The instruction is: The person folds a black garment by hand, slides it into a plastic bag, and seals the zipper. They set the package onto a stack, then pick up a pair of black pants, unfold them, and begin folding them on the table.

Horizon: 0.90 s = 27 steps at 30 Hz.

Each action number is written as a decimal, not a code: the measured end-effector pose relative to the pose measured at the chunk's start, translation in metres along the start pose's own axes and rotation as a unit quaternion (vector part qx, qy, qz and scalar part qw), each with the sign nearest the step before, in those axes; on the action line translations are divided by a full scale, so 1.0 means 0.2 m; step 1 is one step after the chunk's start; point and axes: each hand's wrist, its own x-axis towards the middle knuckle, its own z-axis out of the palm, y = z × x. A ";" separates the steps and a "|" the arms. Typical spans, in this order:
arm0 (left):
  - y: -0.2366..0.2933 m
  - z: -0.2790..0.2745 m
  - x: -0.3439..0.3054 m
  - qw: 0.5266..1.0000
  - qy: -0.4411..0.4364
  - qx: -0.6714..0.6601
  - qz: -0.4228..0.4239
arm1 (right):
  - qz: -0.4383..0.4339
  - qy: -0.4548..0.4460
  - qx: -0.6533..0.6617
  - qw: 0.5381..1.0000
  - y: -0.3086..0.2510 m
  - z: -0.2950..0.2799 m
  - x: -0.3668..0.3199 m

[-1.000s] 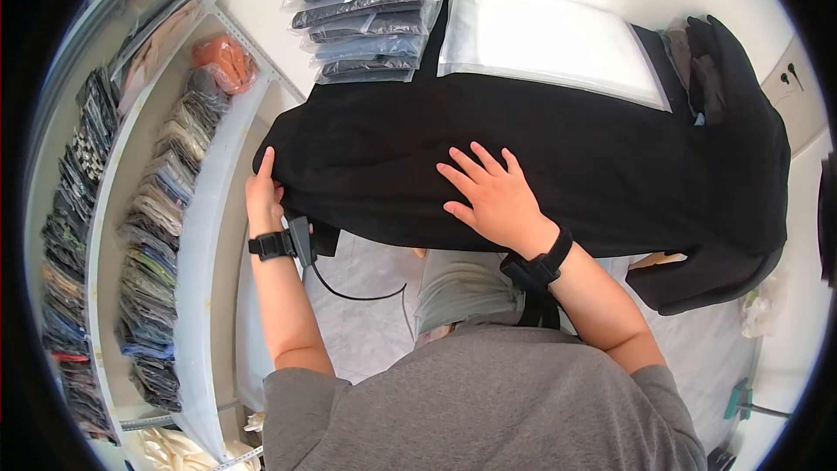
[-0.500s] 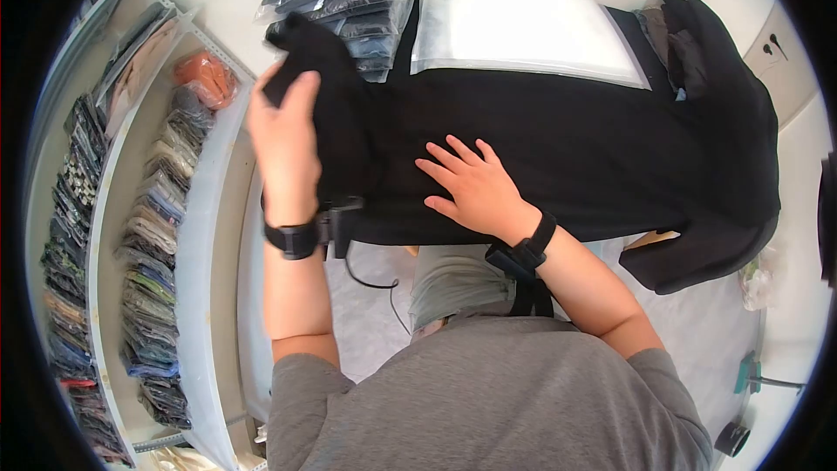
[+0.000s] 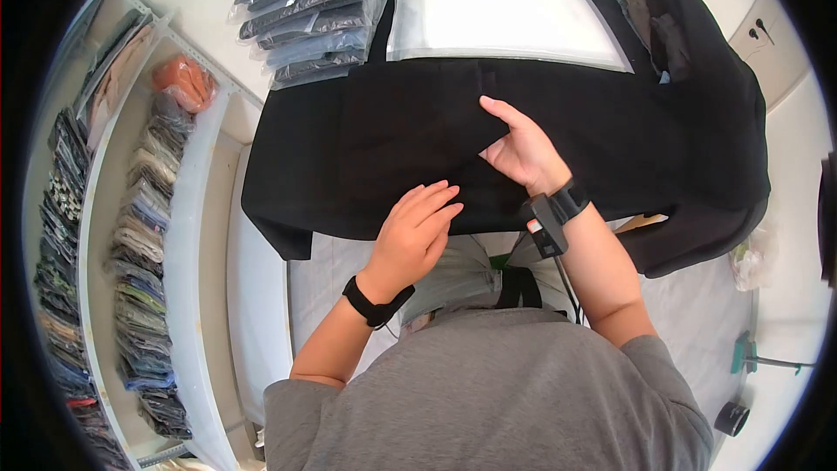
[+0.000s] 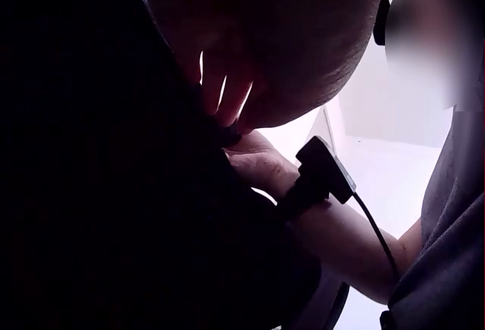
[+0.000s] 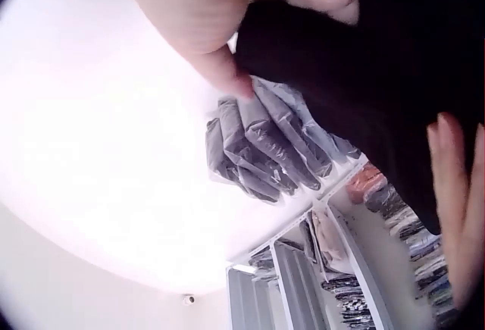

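A black garment (image 3: 410, 122) lies with a folded-over layer on the black cloth that covers the table. At the right end of that layer, my right hand (image 3: 527, 153) grips the fabric, thumb on top and fingers hidden beneath it. In the right wrist view the thumb (image 5: 231, 76) lies along the dark cloth. My left hand (image 3: 410, 231) is at the near edge of the garment, its fingers nearly straight, fingertips over the fabric. The left wrist view is very dark, with the right hand (image 4: 261, 159) beside the black cloth.
Behind the garment lies a stack of clear plastic bags (image 3: 506, 17). Bagged folded clothes (image 3: 305, 13) are piled at the back left, with loose dark clothes (image 3: 658, 30) at the back right. Shelves of packed clothes (image 3: 144, 227) line the left wall. A wall socket (image 3: 758, 30) is at right.
The left hand lifted the garment's left end, folded it over to the right, and came back to the near edge. My right hand turned from lying flat to gripping the fabric.
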 end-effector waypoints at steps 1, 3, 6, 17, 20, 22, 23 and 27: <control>-0.01 0.00 -0.01 1.000 0.000 -0.001 -0.001 | 0.033 0.017 -0.059 0.998 -0.03 -0.03 0.02; -0.01 0.00 -0.03 0.999 -0.030 0.015 -0.014 | 0.068 0.097 -0.190 0.975 -0.08 0.05 0.00; 0.00 0.01 -0.01 0.998 -0.056 0.001 -0.002 | 0.051 0.156 -0.299 0.940 -0.13 0.14 0.01; -0.03 0.10 0.11 0.979 -0.084 0.177 -0.064 | -0.007 0.081 -0.290 0.954 -0.45 0.23 -0.14; -0.03 0.12 0.09 0.979 -0.085 0.172 -0.071 | -0.013 0.086 -0.289 0.953 -0.46 0.10 -0.22; -0.04 0.13 0.08 0.979 -0.084 0.171 -0.075 | -0.028 0.125 -0.309 0.942 -0.41 0.03 -0.27; -0.04 0.13 0.08 0.975 -0.090 0.192 -0.071 | -0.037 0.156 -0.325 0.932 -0.37 -0.08 -0.26; -0.01 0.02 0.12 0.999 0.005 0.045 -0.023 | -0.131 0.199 -0.340 0.910 -0.25 -0.16 -0.29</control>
